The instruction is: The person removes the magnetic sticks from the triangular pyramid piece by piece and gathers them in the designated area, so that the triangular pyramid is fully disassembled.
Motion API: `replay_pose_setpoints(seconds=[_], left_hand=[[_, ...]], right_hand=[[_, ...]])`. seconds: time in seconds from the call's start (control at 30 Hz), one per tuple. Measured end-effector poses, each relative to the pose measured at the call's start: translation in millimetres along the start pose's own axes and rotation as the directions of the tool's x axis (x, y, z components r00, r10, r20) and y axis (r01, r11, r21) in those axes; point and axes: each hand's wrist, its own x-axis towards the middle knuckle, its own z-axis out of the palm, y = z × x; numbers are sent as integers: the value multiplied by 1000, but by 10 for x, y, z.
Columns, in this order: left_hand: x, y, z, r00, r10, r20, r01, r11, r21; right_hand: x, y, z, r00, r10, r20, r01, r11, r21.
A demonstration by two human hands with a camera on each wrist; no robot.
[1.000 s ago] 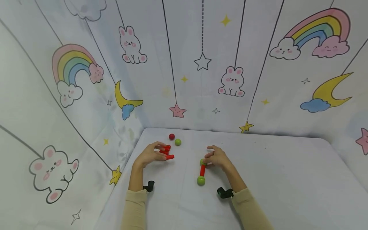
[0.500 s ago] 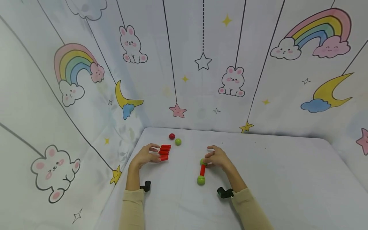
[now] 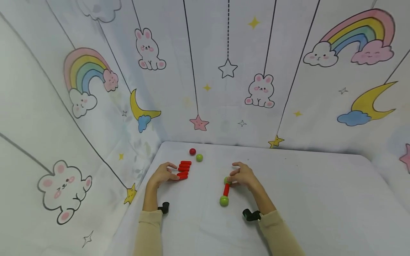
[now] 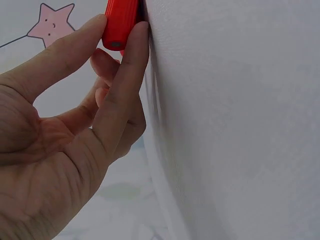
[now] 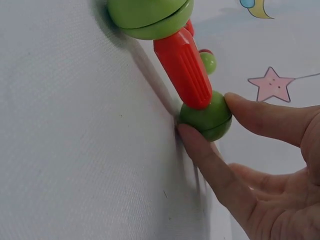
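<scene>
My left hand [image 3: 161, 175] pinches the end of a red ribbed stick [image 4: 120, 24] between thumb and a finger, low over the white table. This stick lies at the near end of a row of several red sticks [image 3: 184, 166]. In the right wrist view, a red rod [image 5: 183, 70] joins two green balls like a dumbbell. My right hand [image 3: 244, 176] pinches the far green ball [image 5: 206, 119] with thumb and finger. The nearer green ball [image 3: 224, 201] rests on the table, pointing toward my body.
Behind the red sticks sit a loose red ball [image 3: 192, 152] and a loose green ball [image 3: 199, 157]. A white cloth covers the table [image 3: 304, 199]. Printed curtains [image 3: 179, 81] rise along its back and left sides.
My left hand has shifted left, bringing its red stick from a slant beside the others into the near end of the row. My right hand keeps its hold on the dumbbell-like piece, nearly still.
</scene>
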Motion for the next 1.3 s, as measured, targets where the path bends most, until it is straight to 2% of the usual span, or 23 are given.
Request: replay_pose_setpoints(seconds=[0.2, 0.3, 0.53, 0.7, 0.8, 0.87, 0.93, 1.07, 1.2, 1.3], left_hand=[[-7, 13, 15, 999, -2, -34, 3, 999, 33], [-21, 27, 8, 999, -6, -45, 10, 997, 76], [-61, 158, 23, 998, 21, -61, -11, 988, 155], [-145, 304, 232, 992, 113, -49, -99, 967, 236], [-219, 395, 399, 983, 181, 5, -177, 952, 249], [-263, 448, 494, 976, 211, 47, -216, 950, 226], [-309, 499, 573, 971, 219, 93, -232, 957, 173], [-354, 556, 710, 959, 228, 168, -244, 966, 82], [-351, 587, 849, 949, 228, 217, -247, 967, 63], [-330, 595, 955, 946, 226, 233, -245, 968, 55]], right_hand=[[-38, -29, -34, 999, -16, -52, 10, 992, -123], [-50, -43, -43, 997, -14, -80, -1, 982, -191], [-96, -79, -120, 990, -15, -140, -41, 921, -386], [-146, -51, -138, 989, -21, -149, -47, 898, -437], [-190, -25, -145, 987, -39, -155, -41, 877, -478], [-224, -21, -148, 986, -54, -158, -32, 866, -499], [-251, -20, -149, 984, -81, -161, -10, 868, -497], [-266, 3, -133, 974, -173, -148, 94, 898, -430], [-252, 41, -91, 958, -269, -97, 221, 914, -341], [-248, 66, -46, 951, -306, -47, 281, 917, -282]])
